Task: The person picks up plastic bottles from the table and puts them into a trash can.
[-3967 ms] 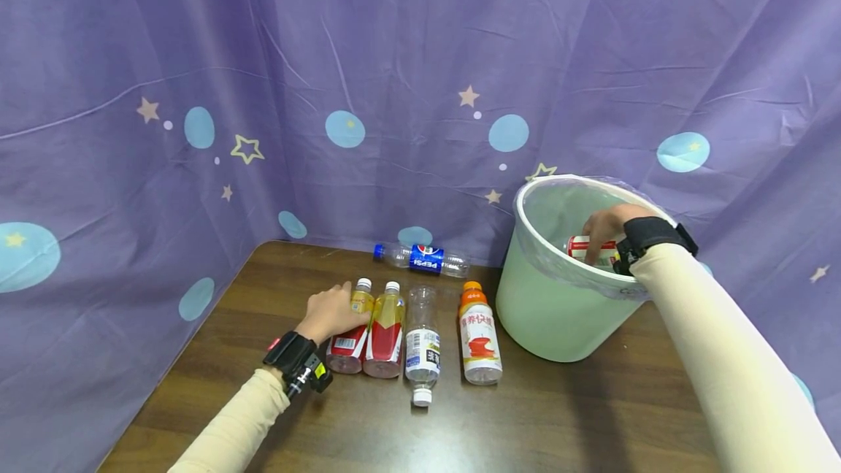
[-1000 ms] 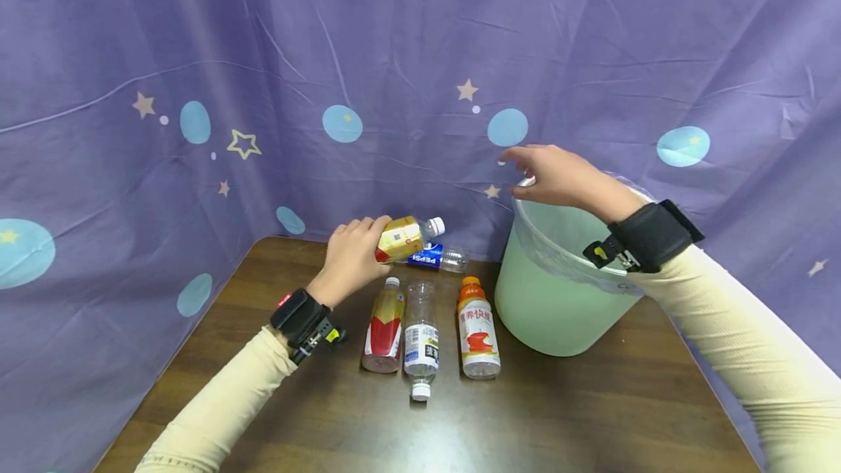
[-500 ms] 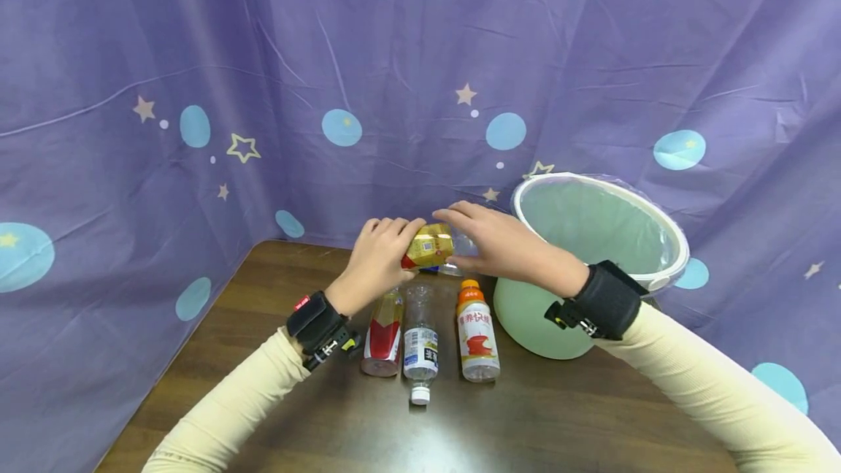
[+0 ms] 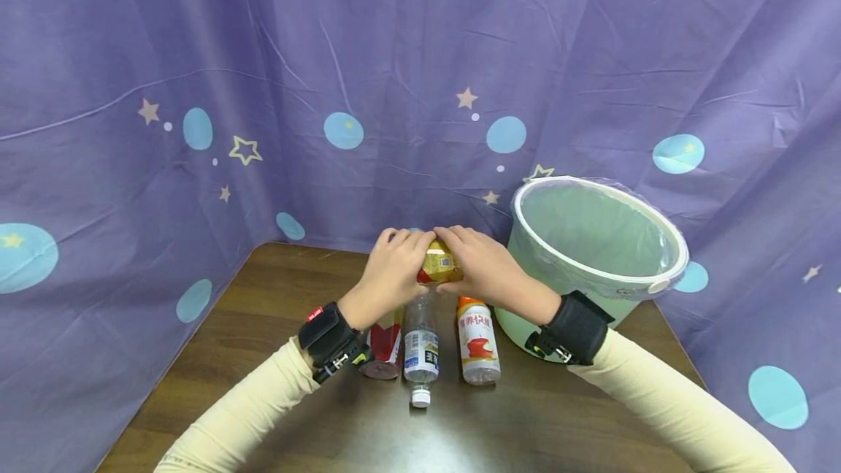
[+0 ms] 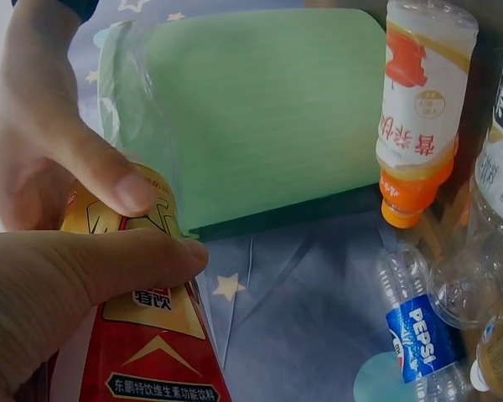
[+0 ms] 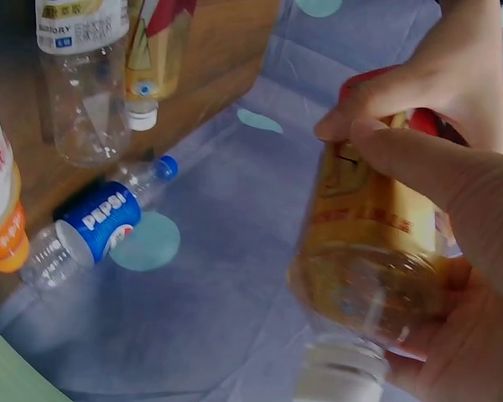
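Over the far middle of the table, both hands grip a red-and-gold energy drink bottle (image 4: pixel 440 263) held in the air. My left hand (image 4: pixel 390 268) wraps its lower, red part, while my right hand (image 4: pixel 488 263) curls round the gold upper part. In the right wrist view the bottle's white cap (image 6: pixel 342 370) points past the right hand. The two thumbs lie close together on the label in the left wrist view. Below the hands lie a second red-and-gold bottle (image 4: pixel 384 345), a clear bottle with a white label (image 4: pixel 421 352) and an orange-capped bottle (image 4: pixel 479 341).
A green bin (image 4: pixel 545 254) with a white rim and clear plastic liner stands at the right. The Pepsi bottle (image 6: pixel 101 219) lies along the table's back edge, hidden by the hands in the head view. Purple curtain (image 4: pixel 407 79) hangs behind the wooden table (image 4: pixel 315 422).
The left hand lifted the red-and-gold drink bottle off the table and brought it rightward. The right hand left the bin, where it held a red-labelled item, and took hold of the bottle too.
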{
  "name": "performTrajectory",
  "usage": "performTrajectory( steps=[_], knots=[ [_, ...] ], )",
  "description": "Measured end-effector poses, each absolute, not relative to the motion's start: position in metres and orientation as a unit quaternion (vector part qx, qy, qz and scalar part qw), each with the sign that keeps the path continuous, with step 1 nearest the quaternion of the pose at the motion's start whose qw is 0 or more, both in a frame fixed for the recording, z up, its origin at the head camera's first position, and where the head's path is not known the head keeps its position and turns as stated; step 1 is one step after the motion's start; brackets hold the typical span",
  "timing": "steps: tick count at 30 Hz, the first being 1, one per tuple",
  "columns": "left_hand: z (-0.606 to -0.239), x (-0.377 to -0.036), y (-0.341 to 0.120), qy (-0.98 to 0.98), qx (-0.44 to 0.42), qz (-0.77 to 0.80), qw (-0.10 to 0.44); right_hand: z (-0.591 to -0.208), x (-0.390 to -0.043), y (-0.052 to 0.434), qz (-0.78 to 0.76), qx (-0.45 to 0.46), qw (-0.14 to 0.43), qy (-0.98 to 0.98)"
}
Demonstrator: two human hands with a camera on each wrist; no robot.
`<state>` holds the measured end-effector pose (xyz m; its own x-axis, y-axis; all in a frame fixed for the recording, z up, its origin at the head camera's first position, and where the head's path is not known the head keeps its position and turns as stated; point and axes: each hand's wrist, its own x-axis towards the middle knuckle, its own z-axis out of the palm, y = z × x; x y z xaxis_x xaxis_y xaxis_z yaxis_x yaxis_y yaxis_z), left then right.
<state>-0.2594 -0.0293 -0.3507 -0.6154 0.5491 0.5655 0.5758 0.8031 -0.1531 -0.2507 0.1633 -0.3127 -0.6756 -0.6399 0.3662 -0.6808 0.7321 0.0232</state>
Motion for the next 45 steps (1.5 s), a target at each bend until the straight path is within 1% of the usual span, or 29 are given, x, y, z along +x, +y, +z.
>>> performTrajectory(
  steps=[11, 16, 20, 27, 33, 39, 45],
  knots=[
    [-0.358, -0.257, -0.026, -0.903, -0.316, -0.036, 0.289, -0.338, -0.254, 0.160, 0.023, 0.322, 0.231, -0.918],
    [-0.359, -0.258, -0.028, -0.905, -0.308, -0.046, 0.292, -0.336, -0.255, 0.159, 0.008, 0.314, 0.224, -0.923],
    [-0.359, -0.259, -0.033, -0.902, -0.304, -0.066, 0.300, -0.325, -0.255, 0.159, -0.011, 0.326, 0.205, -0.923],
    [-0.360, -0.263, -0.042, -0.900, -0.290, -0.096, 0.311, -0.294, -0.256, 0.164, -0.068, 0.345, 0.174, -0.920],
    [-0.362, -0.264, -0.050, -0.897, -0.275, -0.121, 0.323, -0.267, -0.256, 0.175, -0.120, 0.358, 0.170, -0.910],
    [-0.366, -0.267, -0.061, -0.899, -0.260, -0.128, 0.328, -0.241, -0.256, 0.190, -0.148, 0.338, 0.143, -0.918],
    [-0.375, -0.270, -0.070, -0.904, -0.244, -0.143, 0.321, -0.217, -0.257, 0.210, -0.143, 0.312, 0.153, -0.927]
  ],
)
